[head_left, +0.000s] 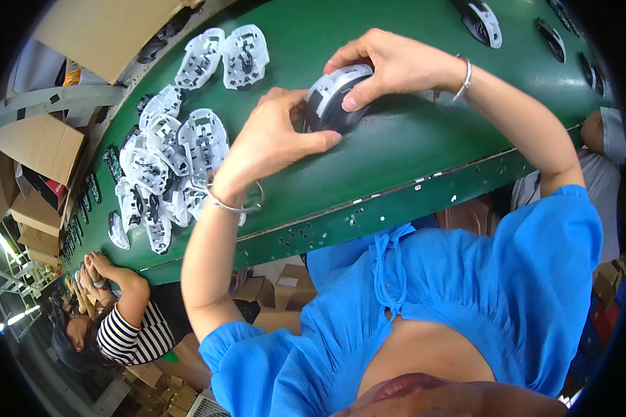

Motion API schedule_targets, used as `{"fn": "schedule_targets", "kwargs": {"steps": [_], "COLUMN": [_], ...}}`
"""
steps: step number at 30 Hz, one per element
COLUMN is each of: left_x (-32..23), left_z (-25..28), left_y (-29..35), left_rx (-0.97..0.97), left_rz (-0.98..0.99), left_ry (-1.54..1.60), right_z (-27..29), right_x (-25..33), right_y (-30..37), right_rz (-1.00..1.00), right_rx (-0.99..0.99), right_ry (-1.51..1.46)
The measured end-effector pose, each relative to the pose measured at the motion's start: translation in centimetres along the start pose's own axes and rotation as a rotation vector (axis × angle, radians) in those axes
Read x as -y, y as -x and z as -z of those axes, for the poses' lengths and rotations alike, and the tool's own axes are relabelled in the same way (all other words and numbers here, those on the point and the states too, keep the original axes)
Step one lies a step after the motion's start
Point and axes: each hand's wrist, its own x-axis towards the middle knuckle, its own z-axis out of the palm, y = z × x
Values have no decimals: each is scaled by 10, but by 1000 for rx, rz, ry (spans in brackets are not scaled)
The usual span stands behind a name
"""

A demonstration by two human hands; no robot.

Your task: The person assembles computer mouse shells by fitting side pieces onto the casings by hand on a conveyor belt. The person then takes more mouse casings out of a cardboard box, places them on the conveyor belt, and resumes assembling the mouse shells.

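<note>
Between my two hands a computer mouse with a dark shell and a pale grey part stands tilted on the green table. My left hand grips its near left side, thumb along the lower edge and fingers partly hidden behind it. From the far right, my right hand closes on it, with the thumb pressed on the dark face. To the left lies a heap of white mouse shell parts with dark fittings. Two more white mouse shell parts lie side by side beyond it.
More mice lie at the far right of the green table. Slim dark parts line the left side. Cardboard boxes stand past the far left edge. A person in a striped top sits further along on the left.
</note>
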Motion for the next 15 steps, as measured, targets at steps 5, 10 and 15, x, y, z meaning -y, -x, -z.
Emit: {"fn": "schedule_targets", "kwargs": {"steps": [5,10,15], "left_x": [-1,8,14], "left_z": [6,9,10], "left_y": [-3,-10,-3], "left_rx": [34,70,45], "left_rz": [60,132,37], "left_ry": [148,255,341], "right_z": [1,12,3], "right_x": [13,17,-3], "right_y": [-9,-11,-18], "right_rz": [-13,-110,9], "right_rx": [62,80,101], "right_ry": [-44,-190,38]}}
